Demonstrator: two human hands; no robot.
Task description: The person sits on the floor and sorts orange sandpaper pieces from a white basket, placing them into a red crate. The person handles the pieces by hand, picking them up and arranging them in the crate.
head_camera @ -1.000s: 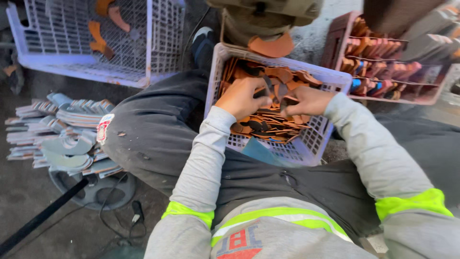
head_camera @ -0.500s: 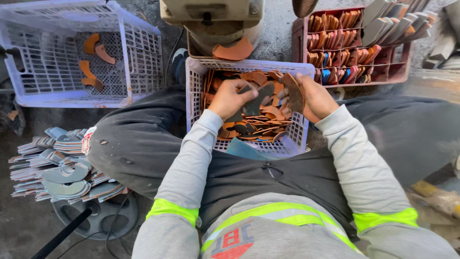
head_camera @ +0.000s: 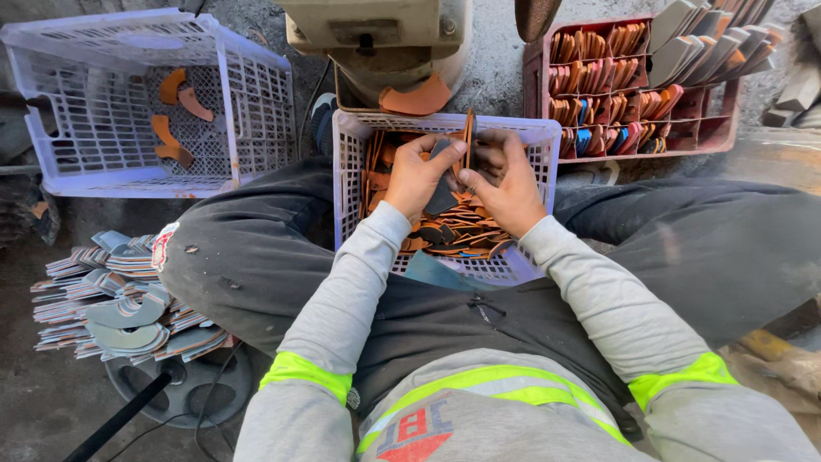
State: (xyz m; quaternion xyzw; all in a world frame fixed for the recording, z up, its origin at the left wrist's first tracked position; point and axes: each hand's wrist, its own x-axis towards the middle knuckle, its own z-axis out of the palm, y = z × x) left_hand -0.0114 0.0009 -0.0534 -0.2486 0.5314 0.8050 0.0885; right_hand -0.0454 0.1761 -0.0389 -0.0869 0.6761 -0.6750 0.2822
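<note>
Gripping a thin stack of flat brown pieces (head_camera: 466, 141) on edge, both hands meet over the middle crate. Left hand (head_camera: 419, 178) clenched on the stack from its left side, thumb and fingers pinching; a dark grey piece (head_camera: 441, 198) hangs under the palm, touching it. Right hand (head_camera: 506, 180) closed on the same stack from the right, fingers curled over the top. Stack stands upright, held just above the loose heap.

White lattice crate (head_camera: 351, 171) sits between the knees, filled with a jumble of brown and dark flat pieces (head_camera: 453, 235). Grey sleeves with yellow-green bands; dark trousers.

Beyond the crate, a beige machine base (head_camera: 385, 38) with one orange curved piece (head_camera: 416, 98) lying on its ledge. Upper right, red compartment tray (head_camera: 547, 94) packed with pieces standing on edge, brown, blue and red; grey ones fan out at its far end. Upper left, pale lilac crate (head_camera: 256, 94), a few orange curved pieces (head_camera: 175, 115) inside. Lower left on the floor, stacks of grey crescent-shaped pieces (head_camera: 120, 299), beside a round black base (head_camera: 192, 393).
</note>
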